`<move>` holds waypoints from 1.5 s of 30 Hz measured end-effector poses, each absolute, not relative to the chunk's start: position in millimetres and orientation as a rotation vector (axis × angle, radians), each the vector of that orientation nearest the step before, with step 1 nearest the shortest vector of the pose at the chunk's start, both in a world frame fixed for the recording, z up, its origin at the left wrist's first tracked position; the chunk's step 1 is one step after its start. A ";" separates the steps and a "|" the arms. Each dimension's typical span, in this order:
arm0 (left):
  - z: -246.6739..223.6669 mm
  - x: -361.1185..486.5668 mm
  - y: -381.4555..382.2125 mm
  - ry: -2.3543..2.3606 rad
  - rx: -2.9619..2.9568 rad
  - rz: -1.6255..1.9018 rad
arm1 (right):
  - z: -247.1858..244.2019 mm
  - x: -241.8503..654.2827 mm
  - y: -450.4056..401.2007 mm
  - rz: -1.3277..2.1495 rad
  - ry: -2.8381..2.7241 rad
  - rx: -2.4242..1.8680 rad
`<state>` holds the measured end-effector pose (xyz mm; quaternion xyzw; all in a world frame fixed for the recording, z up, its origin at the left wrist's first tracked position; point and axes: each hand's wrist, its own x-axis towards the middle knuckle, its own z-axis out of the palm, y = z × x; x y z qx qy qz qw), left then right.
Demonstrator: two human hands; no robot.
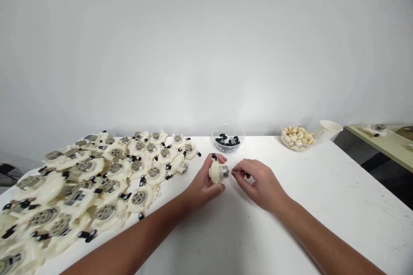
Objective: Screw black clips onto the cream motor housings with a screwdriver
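Note:
My left hand [204,184] is wrapped round a cream plastic motor housing [214,172], tilted so that its silvery motor [225,172] faces right. A small black clip [214,156] sits on the housing's upper edge. In my right hand [256,180], thumb and fingers pinch a thin metal-shafted tool [237,173], perhaps a small screwdriver. The shaft points left, its end at or very near the motor's face; whether it touches I cannot tell. Most of the tool's handle is hidden by my fingers.
Many similar motor housings [109,210] lie heaped over the table's left side. Behind my hands stands a clear bowl [227,148] of small black and metal parts. Further right are a bowl of cream-coloured caps [298,137] and a white cup [328,131]. A greenish table [383,142] adjoins at the right.

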<state>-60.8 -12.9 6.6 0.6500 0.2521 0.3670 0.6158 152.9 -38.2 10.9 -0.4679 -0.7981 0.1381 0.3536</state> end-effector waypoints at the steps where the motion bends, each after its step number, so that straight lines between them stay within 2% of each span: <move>1: 6.9 -60.7 -12.8 0.580 1.500 0.841 | 11.0 153.6 -38.0 0.340 -2.053 -1.206; 26: 7.4 -62.0 -8.7 0.592 1.475 0.718 | 8.2 154.9 -38.1 0.063 -2.185 -1.067; 45: 9.6 -61.6 -10.4 0.612 1.470 0.716 | 1.2 154.2 -38.8 0.230 -2.068 -1.110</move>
